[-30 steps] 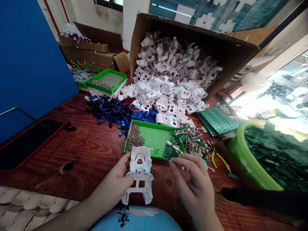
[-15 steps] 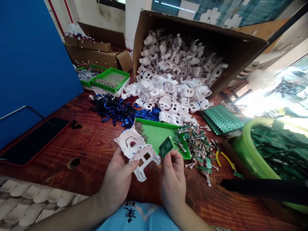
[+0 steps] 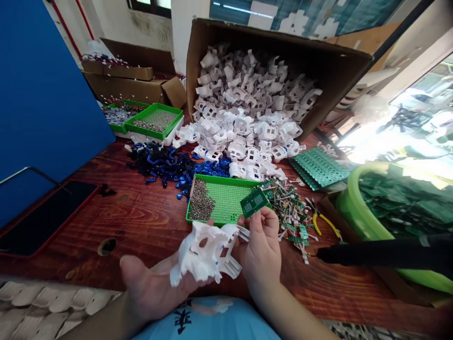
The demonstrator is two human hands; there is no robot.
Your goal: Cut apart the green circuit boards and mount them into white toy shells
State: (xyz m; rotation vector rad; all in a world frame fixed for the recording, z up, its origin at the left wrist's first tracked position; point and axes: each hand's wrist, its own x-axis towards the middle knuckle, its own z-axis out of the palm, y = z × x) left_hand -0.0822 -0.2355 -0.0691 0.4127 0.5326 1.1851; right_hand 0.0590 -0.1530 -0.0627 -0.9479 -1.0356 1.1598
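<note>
My left hand (image 3: 155, 288) is palm up with its thumb stretched out to the side, and a white plastic housing (image 3: 205, 250) rests on its fingers. The housing has cut-out windows and a jagged lower edge. Pinched between thumb and fingers of my right hand (image 3: 262, 250) is a green circuit board (image 3: 254, 202), tilted above the housing's right end. Some right-hand fingers lie behind the housing's right edge; whether they touch it I cannot tell. Just beyond sits a green tray (image 3: 226, 220) with small screws (image 3: 201, 200) heaped at its left.
Many white housings (image 3: 244, 125) spill from a large cardboard box (image 3: 336, 49). Blue and black parts (image 3: 159, 160) lie left of them. Wired boards (image 3: 293, 212), yellow-handled pliers (image 3: 327, 224) and a light-green tub (image 3: 348, 198) stand right. A black tool (image 3: 371, 252) juts in; a phone (image 3: 46, 212) lies left.
The white housing has turned over in my left hand, whose thumb has lifted off it. The circuit board has moved slightly right and up with my right hand. The view has shifted a little.
</note>
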